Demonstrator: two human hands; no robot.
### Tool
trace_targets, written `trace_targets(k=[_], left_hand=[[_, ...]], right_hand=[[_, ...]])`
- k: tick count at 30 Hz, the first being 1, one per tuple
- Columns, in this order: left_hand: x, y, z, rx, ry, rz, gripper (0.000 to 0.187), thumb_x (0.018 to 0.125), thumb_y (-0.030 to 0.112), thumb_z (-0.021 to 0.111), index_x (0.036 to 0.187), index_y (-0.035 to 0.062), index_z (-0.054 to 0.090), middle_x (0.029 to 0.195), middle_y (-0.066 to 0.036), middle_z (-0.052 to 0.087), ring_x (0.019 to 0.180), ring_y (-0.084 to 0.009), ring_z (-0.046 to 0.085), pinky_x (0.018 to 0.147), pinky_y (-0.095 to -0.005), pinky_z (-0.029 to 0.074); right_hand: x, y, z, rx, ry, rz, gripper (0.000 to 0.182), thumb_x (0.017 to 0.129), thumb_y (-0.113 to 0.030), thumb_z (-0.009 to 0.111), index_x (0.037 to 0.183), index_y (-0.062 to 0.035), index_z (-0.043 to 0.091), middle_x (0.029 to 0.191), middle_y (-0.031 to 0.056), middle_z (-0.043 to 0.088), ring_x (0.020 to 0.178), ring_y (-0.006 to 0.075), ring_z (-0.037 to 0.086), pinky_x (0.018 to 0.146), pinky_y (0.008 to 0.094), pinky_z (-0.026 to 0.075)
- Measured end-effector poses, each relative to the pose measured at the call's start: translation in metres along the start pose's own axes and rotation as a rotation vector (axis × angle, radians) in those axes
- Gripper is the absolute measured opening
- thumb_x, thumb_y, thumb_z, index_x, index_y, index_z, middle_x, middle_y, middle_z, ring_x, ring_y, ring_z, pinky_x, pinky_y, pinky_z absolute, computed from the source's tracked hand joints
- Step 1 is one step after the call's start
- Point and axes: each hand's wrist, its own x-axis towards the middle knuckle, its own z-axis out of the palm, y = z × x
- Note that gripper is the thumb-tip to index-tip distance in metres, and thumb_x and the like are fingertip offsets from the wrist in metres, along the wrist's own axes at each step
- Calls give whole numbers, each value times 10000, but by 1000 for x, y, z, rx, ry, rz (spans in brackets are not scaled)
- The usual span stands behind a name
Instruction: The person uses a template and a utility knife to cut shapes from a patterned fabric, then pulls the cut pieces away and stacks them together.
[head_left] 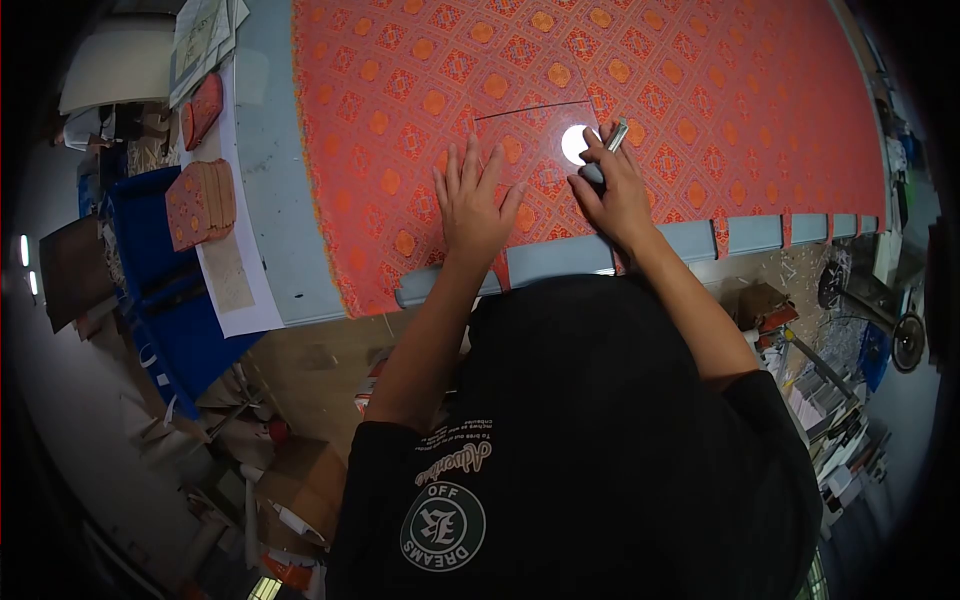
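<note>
Red-orange patterned fabric (660, 150) covers most of the blue-grey table. On it lies a clear flat plate (535, 150) with a dark upper edge and a bright round reflection. My left hand (475, 210) rests flat at the plate's left side, fingers spread. Near the right side of the plate, my right hand (620, 195) is closed around a slim silvery tool (618, 135), shaped like a pen or a utility knife. One end of the tool points up and away; its lower tip is hidden by my fingers.
Left of the fabric, a bare strip of table (270, 190) carries a white sheet (245, 310) with a stack of cut patterned pieces (205, 205) and a red patterned item (203, 110). A blue bin (165, 290) stands beside the table. Cut strips of fabric (720, 238) hang over the near edge.
</note>
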Motion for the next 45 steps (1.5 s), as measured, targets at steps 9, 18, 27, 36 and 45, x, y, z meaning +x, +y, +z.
trace_targets(k=[9,18,27,36,45], left_hand=[[0,-2,2,19,11,18,615,948,456,689,1458,127,589,1598,-196,423,1522,-442,294,1221,-665,174],[0,-2,2,19,7,17,619,953,462,684,1466,131,580,1595,-201,425,1518,-449,298,1219,-668,179],[0,-1,0,29,-4,12,619,957,468,678,1470,137,577,1591,-202,431,1525,-441,290,1221,-669,176],[1,-1,2,45,-4,14,621,958,486,671,1467,141,585,1601,-187,426,1527,-437,286,1224,-668,169],[0,0,2,39,1,9,624,951,489,679,1464,145,588,1605,-175,425,1525,-435,290,1223,-668,171]], right_hand=[[-1,2,1,-16,19,-11,354,872,-169,795,1136,-23,610,1450,195,600,1421,427,473,1149,523,402],[-2,2,1,1,20,3,367,873,-174,796,1158,-26,617,1443,197,604,1414,428,480,1136,526,411],[0,-2,-2,15,-1,21,358,879,-177,792,1151,-25,617,1436,201,608,1413,435,477,1145,525,405],[-1,-3,-3,27,-1,41,348,889,-181,780,1153,-18,622,1433,204,605,1396,431,491,1136,519,416],[-2,-1,-3,36,-6,48,393,893,-178,778,1214,-8,627,1419,197,609,1391,423,495,1121,516,427]])
